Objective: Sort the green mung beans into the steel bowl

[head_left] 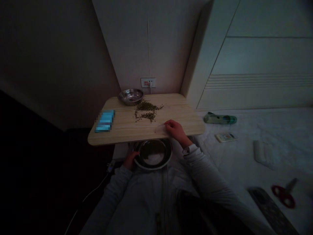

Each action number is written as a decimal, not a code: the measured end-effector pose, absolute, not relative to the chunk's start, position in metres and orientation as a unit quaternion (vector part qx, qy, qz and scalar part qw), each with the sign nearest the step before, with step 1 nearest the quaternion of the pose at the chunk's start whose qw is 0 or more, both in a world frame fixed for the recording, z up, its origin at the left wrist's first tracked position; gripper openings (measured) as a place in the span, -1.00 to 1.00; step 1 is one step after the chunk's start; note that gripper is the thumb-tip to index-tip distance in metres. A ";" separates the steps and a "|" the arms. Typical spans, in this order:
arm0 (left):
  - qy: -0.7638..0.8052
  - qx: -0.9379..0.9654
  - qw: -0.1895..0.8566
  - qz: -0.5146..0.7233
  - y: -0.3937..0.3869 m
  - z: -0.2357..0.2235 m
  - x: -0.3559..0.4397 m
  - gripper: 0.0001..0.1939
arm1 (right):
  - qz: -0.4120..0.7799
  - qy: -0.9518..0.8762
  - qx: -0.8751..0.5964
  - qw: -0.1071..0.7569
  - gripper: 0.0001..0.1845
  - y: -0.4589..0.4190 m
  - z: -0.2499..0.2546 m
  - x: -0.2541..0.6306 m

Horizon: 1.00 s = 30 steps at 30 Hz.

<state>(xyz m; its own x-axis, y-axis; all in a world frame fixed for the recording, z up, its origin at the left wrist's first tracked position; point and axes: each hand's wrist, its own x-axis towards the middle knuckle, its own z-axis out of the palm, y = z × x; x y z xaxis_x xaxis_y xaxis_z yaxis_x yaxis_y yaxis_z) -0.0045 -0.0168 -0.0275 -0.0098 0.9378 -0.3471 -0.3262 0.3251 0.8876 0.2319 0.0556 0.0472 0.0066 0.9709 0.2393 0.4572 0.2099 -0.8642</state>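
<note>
Small green beans [146, 106] lie loosely spread in two patches on the wooden tabletop [119, 129]. My right hand [174, 129] is over the front right part of the board, its fingers pinched together. A faint, pale, see-through shape shows beside those fingertips; I cannot make out what it is. My left hand [131, 160] grips the left rim of a round metal bowl [158, 167], held low below the board's front edge. Dark contents fill part of this bowl, too dim to identify. Another shiny metal bowl [131, 96] stands at the board's back left corner.
A lit, blurred-out phone [105, 120] lies on the board's left side. Behind is a wall socket [148, 82] with a plug. On the white bedding at right are a green bottle-like object [220, 118], a small flat pack [225, 137] and red-handled scissors [283, 194].
</note>
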 end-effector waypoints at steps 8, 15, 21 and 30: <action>0.519 0.317 0.618 0.499 -0.017 -0.029 -0.007 -0.92 | 0.288 -0.637 -0.558 0.447 -0.78 0.055 0.048 0.232; 0.514 0.312 0.632 0.489 -0.018 -0.020 -0.001 -0.93 | 0.272 -0.634 -0.570 0.448 -0.79 0.056 0.048 0.232; 0.511 0.312 0.632 0.492 -0.019 -0.015 0.000 -0.94 | 0.288 -0.641 -0.558 0.442 -0.79 0.057 0.045 0.233; 0.517 0.294 0.644 0.482 -0.019 -0.016 0.001 -0.95 | 0.302 -0.655 -0.549 0.423 -0.77 0.055 0.047 0.233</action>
